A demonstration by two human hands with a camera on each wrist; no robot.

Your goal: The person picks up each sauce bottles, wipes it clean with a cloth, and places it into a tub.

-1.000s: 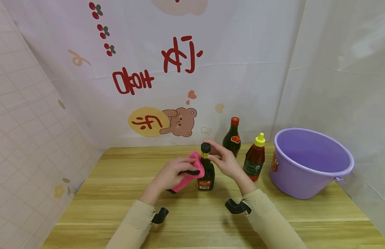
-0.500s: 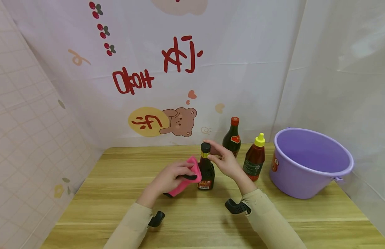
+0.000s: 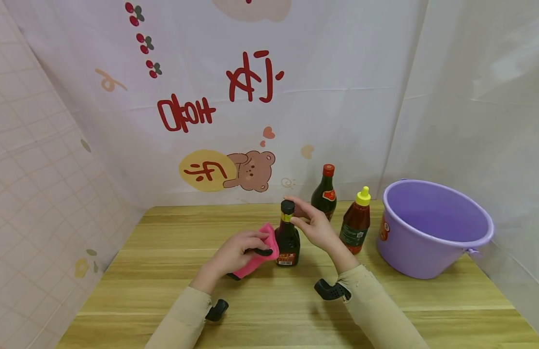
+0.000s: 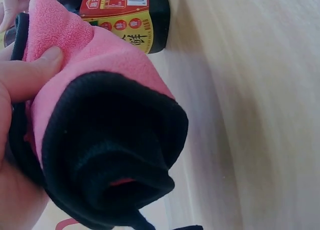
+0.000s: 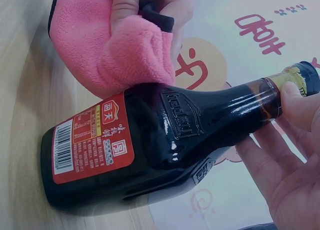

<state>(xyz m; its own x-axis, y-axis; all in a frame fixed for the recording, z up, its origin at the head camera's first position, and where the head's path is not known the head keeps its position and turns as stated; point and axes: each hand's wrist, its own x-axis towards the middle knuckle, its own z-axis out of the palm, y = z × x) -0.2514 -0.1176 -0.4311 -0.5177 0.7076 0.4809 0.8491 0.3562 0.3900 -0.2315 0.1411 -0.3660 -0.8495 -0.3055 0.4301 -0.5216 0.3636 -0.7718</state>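
Observation:
A dark soy sauce bottle with a black cap and a red label stands upright on the table. My right hand grips its neck, thumb on the yellow band. A pink cloth with black edging is bunched in my left hand, pinched between thumb and fingers. In the right wrist view the cloth touches the bottle's left side, above the label. The left wrist view shows the cloth's dark fold close up, with part of the bottle behind it.
Behind my right hand stands a dark green bottle with a red cap. A red sauce bottle with a yellow nozzle is right of it, beside a purple bucket. A printed curtain hangs behind the wooden table.
My left hand and the cloth have moved down and slightly left along the bottle's side. My right hand keeps its grip on the neck, and the bottle stays in place.

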